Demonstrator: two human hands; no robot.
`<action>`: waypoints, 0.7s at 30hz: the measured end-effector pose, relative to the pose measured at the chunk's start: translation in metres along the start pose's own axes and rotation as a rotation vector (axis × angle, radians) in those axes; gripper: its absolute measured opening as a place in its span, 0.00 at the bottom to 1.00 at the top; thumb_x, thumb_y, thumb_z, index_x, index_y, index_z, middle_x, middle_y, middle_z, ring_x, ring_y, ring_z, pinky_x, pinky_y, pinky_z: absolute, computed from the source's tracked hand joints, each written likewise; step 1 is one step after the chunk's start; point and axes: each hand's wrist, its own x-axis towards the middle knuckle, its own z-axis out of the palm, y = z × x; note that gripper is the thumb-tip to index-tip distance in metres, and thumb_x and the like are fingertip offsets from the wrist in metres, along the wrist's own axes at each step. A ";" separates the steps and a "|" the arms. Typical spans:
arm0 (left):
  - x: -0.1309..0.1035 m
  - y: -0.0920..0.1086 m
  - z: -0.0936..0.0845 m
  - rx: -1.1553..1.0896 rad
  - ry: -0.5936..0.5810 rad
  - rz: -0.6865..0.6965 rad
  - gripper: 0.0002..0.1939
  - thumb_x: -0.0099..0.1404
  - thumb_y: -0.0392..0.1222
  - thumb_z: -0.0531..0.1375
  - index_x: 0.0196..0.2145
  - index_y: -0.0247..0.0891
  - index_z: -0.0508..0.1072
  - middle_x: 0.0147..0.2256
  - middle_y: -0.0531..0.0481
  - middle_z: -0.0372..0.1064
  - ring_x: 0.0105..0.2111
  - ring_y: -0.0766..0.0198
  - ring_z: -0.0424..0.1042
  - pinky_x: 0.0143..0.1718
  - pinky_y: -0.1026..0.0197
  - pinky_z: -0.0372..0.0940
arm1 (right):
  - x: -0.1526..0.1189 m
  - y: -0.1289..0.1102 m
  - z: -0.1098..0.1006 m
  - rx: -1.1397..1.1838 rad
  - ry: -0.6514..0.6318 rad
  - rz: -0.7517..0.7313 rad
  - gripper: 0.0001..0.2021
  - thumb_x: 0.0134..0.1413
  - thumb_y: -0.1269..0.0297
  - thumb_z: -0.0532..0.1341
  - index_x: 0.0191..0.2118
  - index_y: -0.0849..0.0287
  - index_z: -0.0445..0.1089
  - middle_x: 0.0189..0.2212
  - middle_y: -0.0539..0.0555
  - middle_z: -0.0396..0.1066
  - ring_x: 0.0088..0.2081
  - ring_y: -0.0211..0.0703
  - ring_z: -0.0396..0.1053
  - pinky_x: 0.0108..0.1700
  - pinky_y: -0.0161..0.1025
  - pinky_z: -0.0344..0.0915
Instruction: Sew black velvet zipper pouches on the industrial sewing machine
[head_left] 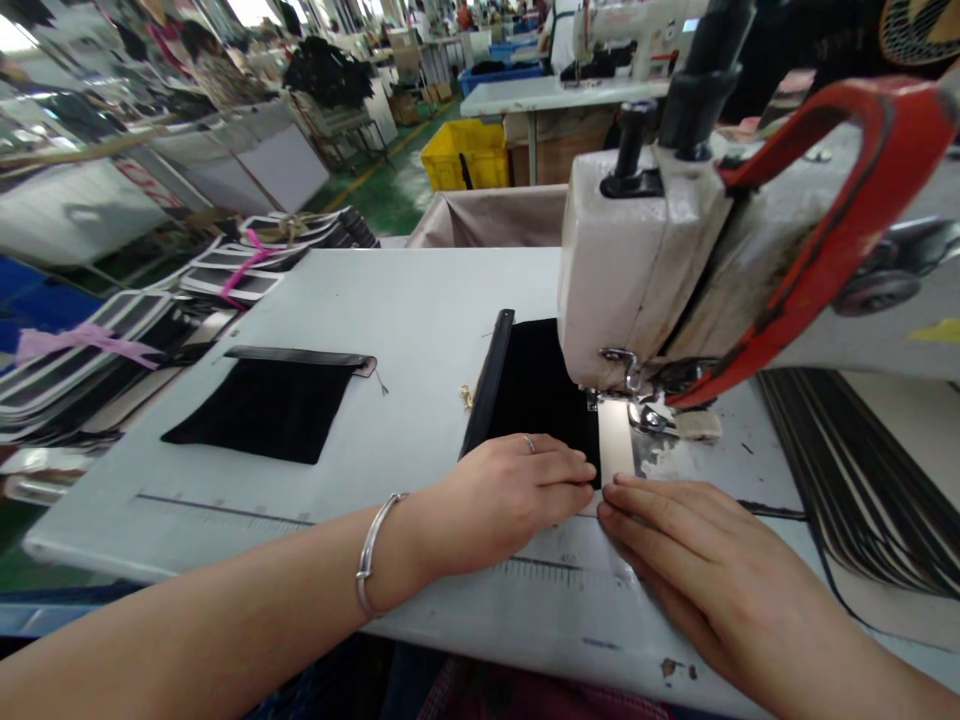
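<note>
A black fabric piece [541,390] with a dark bound strip [489,385] along its left side lies under the head of a sewing machine [637,270]. Its right edge runs beneath the presser foot [592,400], beside a pale strip [616,440]. My left hand [517,490] rests flat on the fabric's near end, fingers stretched toward the right edge. My right hand [697,550] lies with fingers extended and together, tips at the near end of the pale strip. The two hands' fingertips almost meet. Both hands are open; the right thumb is hidden.
Another black fabric piece [262,410] with a zipper-like strip lies on the left of the white table [405,300]. Stacked dark-edged panels [862,480] stand at right. Tied bundles [97,350] sit beyond the left edge. A red lever [847,220] hangs over the machine's front.
</note>
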 end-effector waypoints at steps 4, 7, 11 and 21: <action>0.005 -0.007 0.001 0.055 -0.024 0.001 0.12 0.74 0.31 0.53 0.49 0.32 0.75 0.52 0.45 0.76 0.55 0.60 0.73 0.61 0.58 0.68 | 0.006 0.003 -0.002 0.001 0.015 0.029 0.19 0.65 0.73 0.56 0.59 0.60 0.69 0.57 0.59 0.72 0.56 0.50 0.70 0.56 0.51 0.71; 0.008 -0.011 0.003 0.102 -0.031 0.009 0.12 0.74 0.31 0.54 0.49 0.32 0.75 0.52 0.44 0.76 0.54 0.60 0.74 0.59 0.57 0.70 | 0.011 0.006 -0.003 0.001 0.009 0.052 0.18 0.66 0.72 0.56 0.60 0.60 0.69 0.57 0.58 0.72 0.56 0.49 0.70 0.57 0.51 0.71; 0.011 -0.017 0.004 0.131 -0.016 0.007 0.12 0.74 0.31 0.55 0.50 0.29 0.75 0.51 0.42 0.76 0.53 0.58 0.74 0.58 0.55 0.71 | 0.018 0.011 -0.003 0.007 0.025 0.084 0.17 0.67 0.70 0.57 0.59 0.59 0.69 0.56 0.58 0.72 0.55 0.49 0.70 0.57 0.52 0.70; 0.019 -0.034 0.009 0.140 -0.054 -0.117 0.09 0.74 0.34 0.57 0.49 0.34 0.75 0.49 0.44 0.74 0.52 0.57 0.74 0.57 0.55 0.71 | 0.029 0.025 -0.003 -0.081 -0.039 0.121 0.19 0.68 0.64 0.57 0.61 0.60 0.66 0.57 0.59 0.70 0.54 0.54 0.70 0.53 0.55 0.71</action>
